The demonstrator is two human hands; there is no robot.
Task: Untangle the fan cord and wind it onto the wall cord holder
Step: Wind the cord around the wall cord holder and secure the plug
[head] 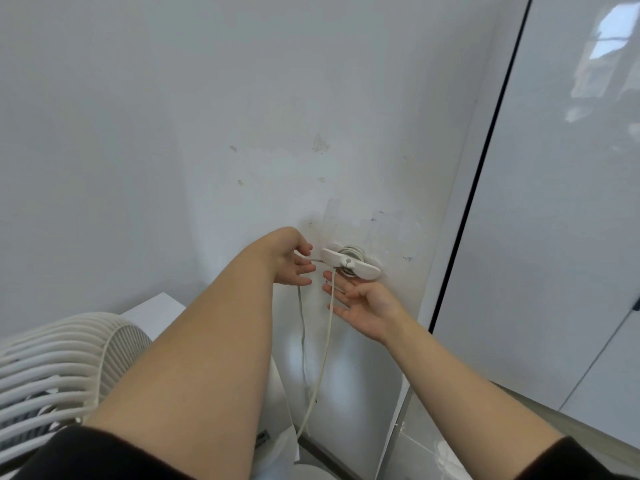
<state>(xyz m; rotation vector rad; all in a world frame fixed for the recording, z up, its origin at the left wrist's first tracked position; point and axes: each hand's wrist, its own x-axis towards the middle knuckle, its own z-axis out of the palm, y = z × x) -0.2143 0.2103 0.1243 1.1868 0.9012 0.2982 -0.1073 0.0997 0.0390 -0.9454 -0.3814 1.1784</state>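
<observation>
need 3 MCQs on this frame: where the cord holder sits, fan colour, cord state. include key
1. Where is the cord holder?
A. on the fan
B. on the wall, just above the fingertips of the right hand
C. on the floor

2. The grille of the fan is:
A. black
B. blue
C. white

3. The cord is:
A. partly wound, with a length hanging down
B. wholly wound, nothing hanging
C. not on the holder at all

Key:
1 B: the holder is fixed to the wall, right by the right hand.
2 C: its ribs are white.
3 A: coils sit behind the holder's bar, while a strand hangs down past the right hand.
</observation>
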